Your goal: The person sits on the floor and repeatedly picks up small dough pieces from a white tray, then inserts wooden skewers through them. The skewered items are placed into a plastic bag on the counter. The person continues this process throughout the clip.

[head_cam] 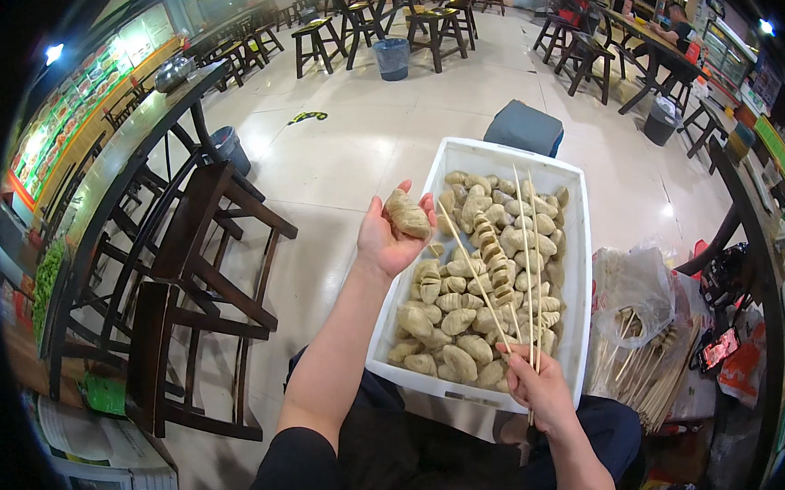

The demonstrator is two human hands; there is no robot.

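Note:
My left hand (pixel 393 241) is palm up beside the left rim of a white plastic crate (pixel 584 233), its fingers curled round a pale, ridged piece of food (pixel 408 214). Many similar greyish-beige pieces (pixel 456 320) fill the crate, some of them scored with cuts. Over the crate's near right part, my right hand (pixel 536 381) grips several long wooden skewers (pixel 535 263) that fan out away from me. One of these skewers carries a sliced, spread piece (pixel 494 259); the others that show are bare along their length.
Dark wooden stools (pixel 192 223) stand at left beside a long table (pixel 123 143). At right lie a clear plastic bag (pixel 638 290), a bundle of skewers (pixel 663 376) and a lit phone (pixel 719 348). A grey-blue stool (pixel 523 128) is beyond the crate. A person (pixel 677 29) sits far right.

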